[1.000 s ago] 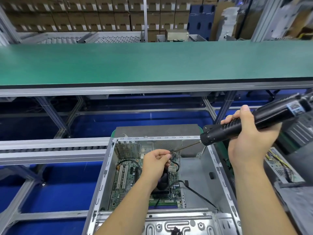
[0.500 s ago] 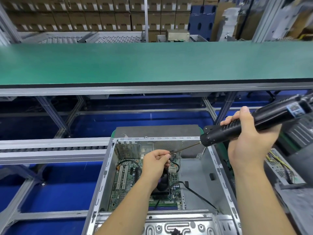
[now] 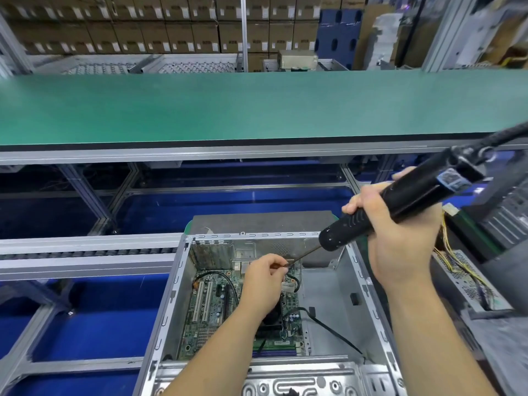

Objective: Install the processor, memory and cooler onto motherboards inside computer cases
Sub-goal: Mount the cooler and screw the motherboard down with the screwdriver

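An open grey computer case lies in front of me with a green motherboard on its floor. A black cooler sits on the board, mostly hidden under my left wrist. My left hand reaches into the case and pinches the tip of the screwdriver's thin bit above the cooler's far corner. My right hand grips the black electric screwdriver, held slanting down to the left over the case's far right corner. A black cable runs across the case floor.
A long green workbench spans the view beyond the case. A roller conveyor rail runs to the left. Another case with yellow wires sits at the right. Cardboard boxes are stacked at the back.
The screwdriver's rear end has swung higher, so the tool slants more steeply. My left hand stays pinched at the bit's tip above the cooler.
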Available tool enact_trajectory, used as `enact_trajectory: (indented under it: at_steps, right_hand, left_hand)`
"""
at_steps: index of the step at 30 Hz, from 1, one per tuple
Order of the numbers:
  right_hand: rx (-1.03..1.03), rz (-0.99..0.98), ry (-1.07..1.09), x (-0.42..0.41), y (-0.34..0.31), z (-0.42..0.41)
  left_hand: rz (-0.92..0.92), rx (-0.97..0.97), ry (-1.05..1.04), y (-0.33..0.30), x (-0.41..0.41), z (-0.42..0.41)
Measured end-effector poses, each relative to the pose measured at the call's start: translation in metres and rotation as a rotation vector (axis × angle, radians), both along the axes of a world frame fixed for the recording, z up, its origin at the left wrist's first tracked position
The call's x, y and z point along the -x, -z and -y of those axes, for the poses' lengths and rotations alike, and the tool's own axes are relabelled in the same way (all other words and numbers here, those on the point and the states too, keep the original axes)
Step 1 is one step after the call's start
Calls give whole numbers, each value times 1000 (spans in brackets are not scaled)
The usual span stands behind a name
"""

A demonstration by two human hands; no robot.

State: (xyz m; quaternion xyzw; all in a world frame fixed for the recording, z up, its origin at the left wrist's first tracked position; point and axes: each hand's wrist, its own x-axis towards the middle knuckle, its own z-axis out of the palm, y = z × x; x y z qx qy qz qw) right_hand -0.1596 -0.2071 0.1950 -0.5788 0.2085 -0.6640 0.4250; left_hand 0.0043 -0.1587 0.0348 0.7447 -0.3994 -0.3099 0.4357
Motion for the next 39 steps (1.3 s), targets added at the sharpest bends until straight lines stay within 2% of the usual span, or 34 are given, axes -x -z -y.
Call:
enact_trajectory:
  at_steps: [5,7,12,16,23,28,33,39]
  right_hand:
    - [49,-197,-48,-11,-10,-1]
    - [46,-230,-67,-10,-8,2]
    - [-21,-240,-64,-1,7,16]
    - [-83,-272,-46,3,24,25]
    - [-121,-309,-54,-1,33,28]
    - [-176,-310,-38,-4,37,30]
    - [-191,-281,-38,-12,46,30]
    - [-186,-313,12,-13,53,35]
  left_hand:
    - [487,-62,199,-5,3,18]
    - [571,-53,280,-7,4,29]
    - [670,-92,420,0,12,46]
    - [697,-138,417,12,16,45]
    - [616,-157,420,18,5,39]
    - [692,-220,549,10,-11,28]
    - [749,-372,660,18,-25,6]
    - [930,-286,699,19,-8,6]
